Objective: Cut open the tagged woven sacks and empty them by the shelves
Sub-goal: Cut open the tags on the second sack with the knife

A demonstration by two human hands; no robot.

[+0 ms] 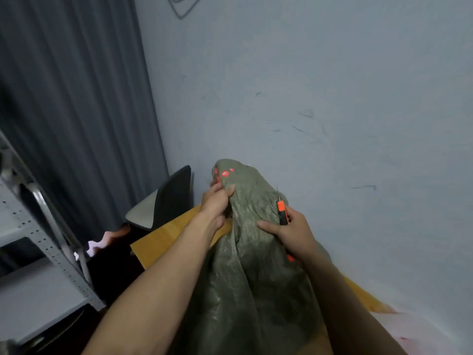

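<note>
Olive sack [256,272], one; left grip [216,201], right grip [291,233]; cutter [281,212], one.

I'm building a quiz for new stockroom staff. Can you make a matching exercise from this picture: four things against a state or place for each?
Things: 1 left hand; 2 right hand; 3 sack; 4 shelf unit.
States: A olive green, held up; B holds the orange knife; C grey metal, at the left edge; D grips the sack near its top.
Pairs: 1-D, 2-B, 3-A, 4-C.
</note>
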